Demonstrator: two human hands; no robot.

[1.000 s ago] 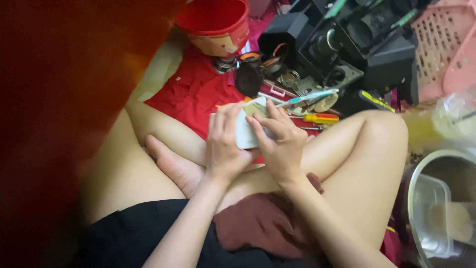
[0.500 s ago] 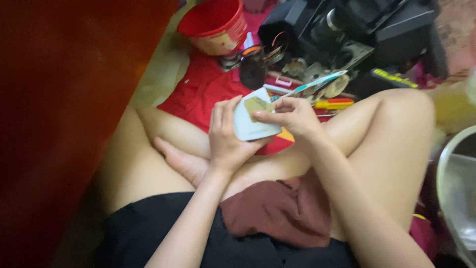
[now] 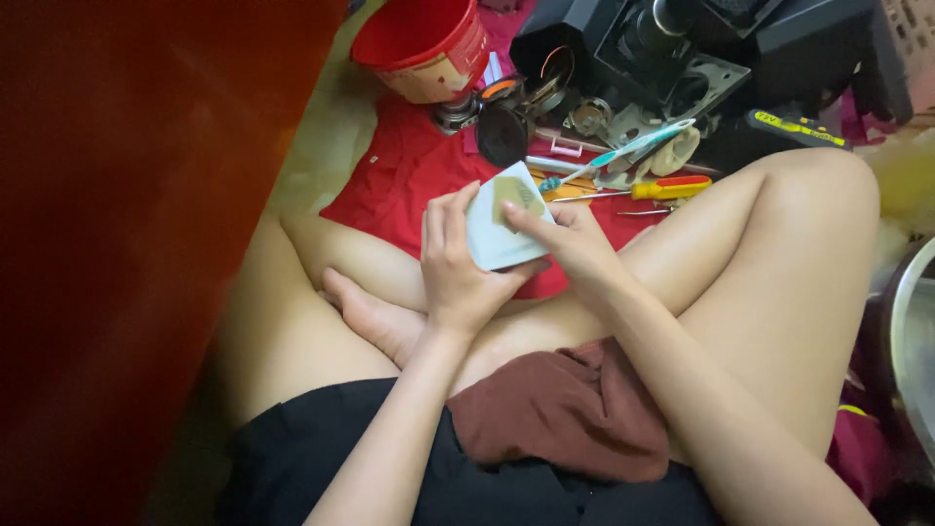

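Observation:
I sit cross-legged on the floor. My left hand (image 3: 458,268) grips a small white square pad (image 3: 499,226) with a tan patch on its face, held over my crossed legs. My right hand (image 3: 575,244) rests against the pad's right side, with its fingers pressing on the tan patch. Both hands hover above a red cloth (image 3: 409,170) spread on the floor.
On the red cloth lie a toothbrush (image 3: 623,154), an orange-handled screwdriver (image 3: 662,188) and small round metal parts (image 3: 506,131). A red bucket (image 3: 424,44) stands at the back, black machine parts (image 3: 682,49) to its right. A metal bowl rim (image 3: 901,341) sits far right; a dark red surface (image 3: 107,244) fills the left.
The view has swung so hands and clutter sit differently in frame. My right hand's fingers have shifted across the pad's face, and the pad is tilted more upright.

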